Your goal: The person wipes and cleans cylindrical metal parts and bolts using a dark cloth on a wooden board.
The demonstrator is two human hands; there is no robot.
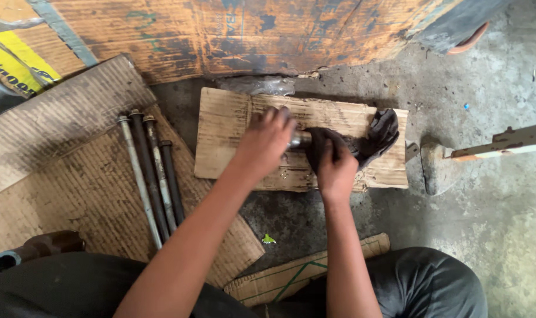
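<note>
Metal shaft (299,139) lying left-to-right across small cardboard sheet (227,135) on concrete floor (485,206), long axis running from one hand to the other. Left hand (265,141) clenched over left end; right hand (334,165) gripping right end through dark rag (381,132), equally close, nothing left to reach for. One shaft, one rag. Four long bolts (153,176) side by side on larger cardboard (62,176) at left, pointing near to far. One pipe piece (35,248) at near left.
</note>
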